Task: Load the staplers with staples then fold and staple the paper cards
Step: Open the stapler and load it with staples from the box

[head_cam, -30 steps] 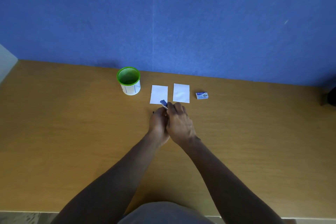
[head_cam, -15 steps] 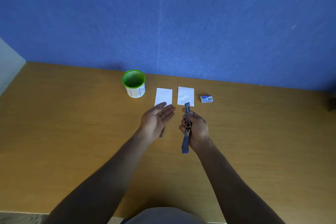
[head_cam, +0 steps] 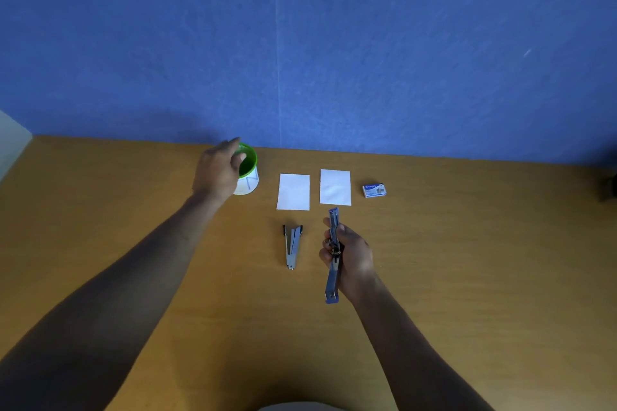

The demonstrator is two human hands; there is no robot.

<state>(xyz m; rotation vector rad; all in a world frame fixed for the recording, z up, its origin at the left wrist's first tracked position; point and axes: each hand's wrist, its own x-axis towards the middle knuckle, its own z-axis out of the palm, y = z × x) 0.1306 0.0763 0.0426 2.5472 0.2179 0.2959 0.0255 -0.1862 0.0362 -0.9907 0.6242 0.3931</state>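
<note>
The right hand (head_cam: 350,253) holds the opened stapler (head_cam: 334,253) ready for staples, while the left hand (head_cam: 218,173), fingers loose, reaches over the green cup (head_cam: 248,177) at upper left.

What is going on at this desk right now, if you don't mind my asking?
A person is getting staplers ready to load. The right hand holds a blue stapler swung open, above the wooden desk. The left hand reaches over a green-rimmed cup, fingers relaxed. A second stapler lies on the desk. Two white paper cards lie flat and unfolded, beside a small staple box.
</note>
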